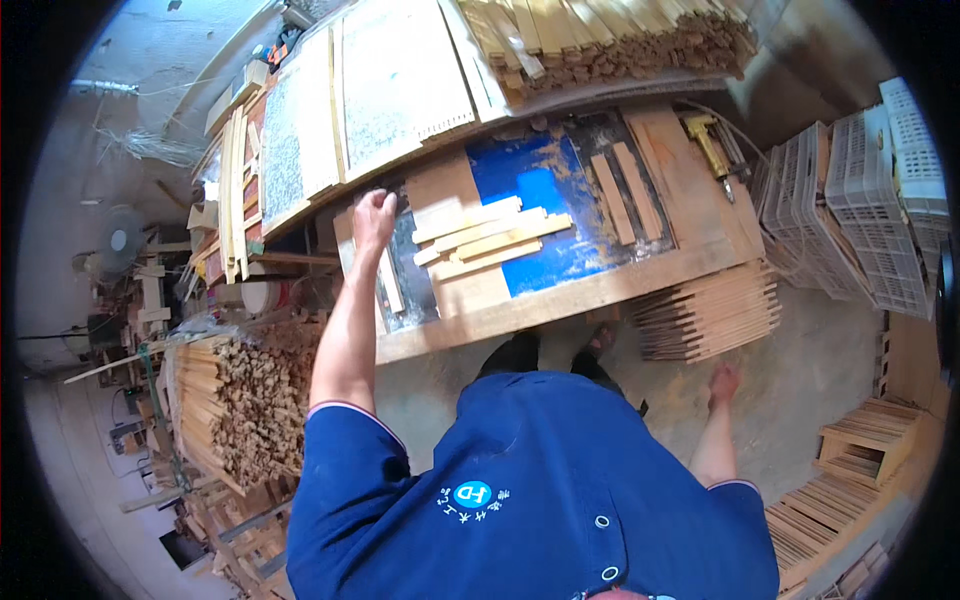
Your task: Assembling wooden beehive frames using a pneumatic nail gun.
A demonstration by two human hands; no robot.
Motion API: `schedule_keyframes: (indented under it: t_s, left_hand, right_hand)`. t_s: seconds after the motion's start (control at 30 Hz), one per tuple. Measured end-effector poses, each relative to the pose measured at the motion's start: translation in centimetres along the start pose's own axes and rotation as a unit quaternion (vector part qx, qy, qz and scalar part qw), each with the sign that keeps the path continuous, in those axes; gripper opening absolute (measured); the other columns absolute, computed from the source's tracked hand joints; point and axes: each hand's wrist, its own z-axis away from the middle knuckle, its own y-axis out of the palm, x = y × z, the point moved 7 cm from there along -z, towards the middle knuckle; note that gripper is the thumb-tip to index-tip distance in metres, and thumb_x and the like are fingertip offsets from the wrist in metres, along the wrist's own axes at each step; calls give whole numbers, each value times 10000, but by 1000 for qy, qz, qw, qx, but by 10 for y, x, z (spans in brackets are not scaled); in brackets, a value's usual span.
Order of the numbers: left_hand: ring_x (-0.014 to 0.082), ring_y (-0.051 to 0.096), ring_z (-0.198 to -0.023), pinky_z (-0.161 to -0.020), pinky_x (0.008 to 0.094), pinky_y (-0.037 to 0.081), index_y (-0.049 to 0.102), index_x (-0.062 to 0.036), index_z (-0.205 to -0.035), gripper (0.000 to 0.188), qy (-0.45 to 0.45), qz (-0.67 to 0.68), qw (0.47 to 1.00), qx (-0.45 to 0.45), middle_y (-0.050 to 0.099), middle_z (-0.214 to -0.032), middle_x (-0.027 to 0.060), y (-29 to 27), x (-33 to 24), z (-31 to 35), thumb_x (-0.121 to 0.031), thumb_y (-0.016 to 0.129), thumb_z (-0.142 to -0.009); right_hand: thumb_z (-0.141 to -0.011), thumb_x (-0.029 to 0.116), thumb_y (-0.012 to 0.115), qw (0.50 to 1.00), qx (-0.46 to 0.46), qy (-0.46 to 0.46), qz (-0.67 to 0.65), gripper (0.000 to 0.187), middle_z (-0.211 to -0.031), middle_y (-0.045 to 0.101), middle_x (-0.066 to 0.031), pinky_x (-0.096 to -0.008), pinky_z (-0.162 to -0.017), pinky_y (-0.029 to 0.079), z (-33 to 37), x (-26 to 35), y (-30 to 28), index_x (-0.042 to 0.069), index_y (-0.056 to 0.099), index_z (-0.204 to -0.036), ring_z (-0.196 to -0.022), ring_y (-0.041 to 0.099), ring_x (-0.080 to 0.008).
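Note:
My left hand (373, 218) is over the left end of the workbench (450, 332), its fingers curled closed. Whatever they may hold is hidden. Just below it, a pale wooden strip (391, 285) lies on the bench. Several loose wooden strips (490, 238) lie in a pile at mid-bench, partly across a blue board (540, 190). Two darker strips (612, 198) lie side by side farther right. My right hand (724, 383) hangs low at the right, beside a stack of slatted wooden pieces (708, 312); its fingers are too small and blurred to read.
Behind the bench stands a table with white-topped panels (405, 75) and a heap of wood strips (610, 45). A yellow nail gun (708, 150) lies at the bench's right end. White plastic crates (868, 180) stand right; a strip bundle (250, 400) stands left.

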Motion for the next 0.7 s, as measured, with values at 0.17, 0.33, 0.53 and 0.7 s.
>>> schedule_keyframes:
  t_s: [0.17, 0.33, 0.53, 0.7]
  left_hand:
    - [137, 629, -700, -632, 307, 518, 622, 32, -1322, 509, -46, 125, 990, 48, 692, -857, 75, 61, 46, -164, -306, 662, -943]
    - [213, 634, -680, -636, 392, 533, 623, 35, -1308, 534, -60, 183, 980, 54, 704, -882, 145, 117, -28, -205, -378, 665, -972]
    - [218, 600, -656, -597, 429, 481, 676, 29, -819, 338, -21, 198, 970, 139, 663, -746, 133, 69, -36, -221, -267, 585, -953]
    - [141, 419, -653, -580, 361, 374, 567, -6, -830, 322, 129, 329, 924, 145, 476, -711, 12, 22, -51, -165, -268, 486, -999]
  right_hand:
    - [-913, 146, 668, 992, 63, 39, -100, 326, -752, 611, -30, -293, -497, 451, 79, 0, 34, -13, 626, -1195, -627, 587, -139]
    - [-904, 112, 690, 992, 94, 76, 29, 321, -739, 620, -59, -298, -492, 472, 170, 2, 42, -38, 619, -1178, -586, 588, -158]
    - [-905, 113, 694, 995, 60, 47, 59, 330, -782, 653, -46, -276, -516, 471, 243, 38, 51, -44, 645, -1190, -611, 609, -138]
    - [-901, 121, 685, 991, 43, -101, 77, 399, -783, 654, -22, -276, -559, 485, 263, 152, 75, -48, 624, -1258, -633, 605, -113]
